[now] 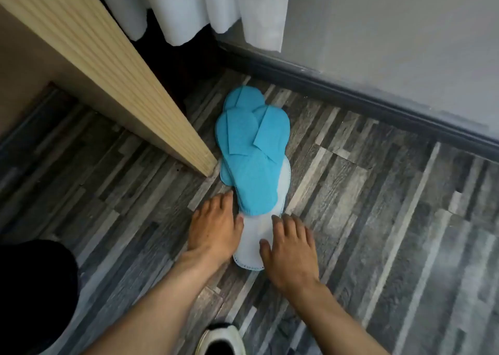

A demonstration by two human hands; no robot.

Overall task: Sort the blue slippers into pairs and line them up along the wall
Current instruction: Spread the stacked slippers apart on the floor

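Several flat blue slippers [249, 141] lie heaped on the wood-pattern floor near the room's corner, overlapping one another. One slipper lies upside down under the pile, its white sole [252, 242] pointing toward me. My left hand [213, 227] rests palm down at the left edge of that sole, fingers apart. On the sole's right edge, my right hand [290, 249] also lies palm down with its fingers spread. Neither hand holds anything.
A light wooden panel [113, 65] runs diagonally on the left, ending beside the pile. White curtains [194, 6] hang in the corner. A grey wall with a dark baseboard [378, 103] runs along the right. A black-and-white shoe [221, 339] shows at the bottom edge.
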